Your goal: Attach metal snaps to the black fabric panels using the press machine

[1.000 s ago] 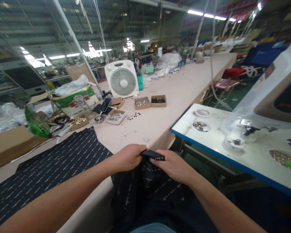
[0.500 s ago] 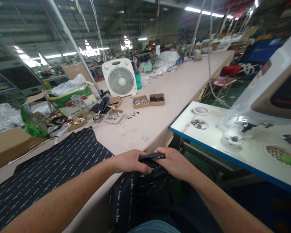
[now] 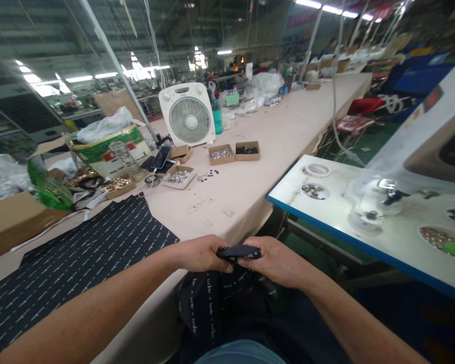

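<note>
My left hand and my right hand are shut on a folded edge of black fabric, pinching it between fingers and thumbs. The hands sit close together in front of me, at the table's near edge. The cloth has a small white printed pattern and hangs down from my hands into a dark bunch over my lap. A flat piece of similar black printed fabric lies on the table to the left of my left forearm.
The long pale worktable carries small cardboard boxes of metal studs, a tray of studs, a phone and a white box fan. A blue-edged white machine table stands at right.
The fabric edge between my hands now lies more level, and both hands sit slightly lower in the view. The scene has shifted slightly with my head. Both hands keep hold of the cloth.
</note>
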`<state>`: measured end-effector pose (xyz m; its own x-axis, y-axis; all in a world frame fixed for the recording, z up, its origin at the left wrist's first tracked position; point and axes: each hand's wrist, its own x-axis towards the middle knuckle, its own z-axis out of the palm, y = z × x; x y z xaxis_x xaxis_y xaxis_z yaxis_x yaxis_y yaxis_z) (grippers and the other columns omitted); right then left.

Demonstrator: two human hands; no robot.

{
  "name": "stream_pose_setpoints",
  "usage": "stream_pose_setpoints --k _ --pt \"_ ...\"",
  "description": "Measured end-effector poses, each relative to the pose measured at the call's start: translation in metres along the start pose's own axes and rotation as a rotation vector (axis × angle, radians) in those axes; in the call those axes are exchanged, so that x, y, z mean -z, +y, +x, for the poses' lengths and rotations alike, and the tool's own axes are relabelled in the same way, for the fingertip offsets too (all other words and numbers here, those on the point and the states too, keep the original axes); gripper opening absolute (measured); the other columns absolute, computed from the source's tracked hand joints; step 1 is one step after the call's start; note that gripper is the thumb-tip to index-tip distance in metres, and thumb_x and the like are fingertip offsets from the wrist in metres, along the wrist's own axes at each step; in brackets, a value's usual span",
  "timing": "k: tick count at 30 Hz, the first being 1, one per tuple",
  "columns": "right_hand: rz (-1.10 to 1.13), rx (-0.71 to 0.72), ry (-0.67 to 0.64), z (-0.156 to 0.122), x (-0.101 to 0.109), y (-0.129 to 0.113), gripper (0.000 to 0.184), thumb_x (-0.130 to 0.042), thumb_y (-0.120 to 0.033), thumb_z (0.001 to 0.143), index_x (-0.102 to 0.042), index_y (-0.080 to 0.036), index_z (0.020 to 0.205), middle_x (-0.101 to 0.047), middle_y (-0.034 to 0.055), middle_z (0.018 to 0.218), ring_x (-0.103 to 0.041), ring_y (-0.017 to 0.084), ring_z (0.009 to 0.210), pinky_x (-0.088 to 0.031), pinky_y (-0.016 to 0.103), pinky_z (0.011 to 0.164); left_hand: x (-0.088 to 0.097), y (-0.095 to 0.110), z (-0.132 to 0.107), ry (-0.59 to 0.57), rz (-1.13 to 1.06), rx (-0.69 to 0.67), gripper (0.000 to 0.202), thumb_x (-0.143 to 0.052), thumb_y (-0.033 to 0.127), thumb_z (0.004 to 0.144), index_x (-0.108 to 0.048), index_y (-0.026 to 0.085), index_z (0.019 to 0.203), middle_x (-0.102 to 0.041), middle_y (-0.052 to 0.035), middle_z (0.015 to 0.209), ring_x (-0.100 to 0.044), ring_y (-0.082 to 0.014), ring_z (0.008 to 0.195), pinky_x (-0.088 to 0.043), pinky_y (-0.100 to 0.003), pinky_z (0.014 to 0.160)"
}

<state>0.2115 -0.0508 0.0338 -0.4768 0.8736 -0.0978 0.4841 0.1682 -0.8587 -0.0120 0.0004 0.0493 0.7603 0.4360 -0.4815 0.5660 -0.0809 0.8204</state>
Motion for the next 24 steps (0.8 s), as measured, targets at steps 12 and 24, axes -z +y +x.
stream_pose_setpoints --k 12,24 --pt "-0.068 -0.088 0.057 0.006 -0.006 0.004 0.026 -0.061 -0.031 0.089 -0.058 -0.019 0.066 -0.059 -0.0024 0.065 -0.053 0.014 0.064 -0.032 0.025 0.057 -0.011 -0.026 0.007 -0.011 -0.260 0.015 0.016 -0.062 0.032 0.083 -0.061 0.016 0.085 -0.047 0.0045 0.070 -0.037 -0.0095 0.062 -0.028 -0.023 0.058" --pt "0.040 -0.129 -0.014 0.030 -0.002 0.001 0.020 -0.062 -0.032 0.089 -0.064 -0.019 0.073 -0.059 -0.0028 0.067 -0.051 0.013 0.064 -0.033 0.023 0.056 0.003 -0.031 0.009 -0.011 -0.560 0.068 0.019 -0.077 0.025 0.067 -0.067 0.014 0.080 -0.058 0.0040 0.069 -0.047 -0.0101 0.065 -0.036 -0.022 0.063"
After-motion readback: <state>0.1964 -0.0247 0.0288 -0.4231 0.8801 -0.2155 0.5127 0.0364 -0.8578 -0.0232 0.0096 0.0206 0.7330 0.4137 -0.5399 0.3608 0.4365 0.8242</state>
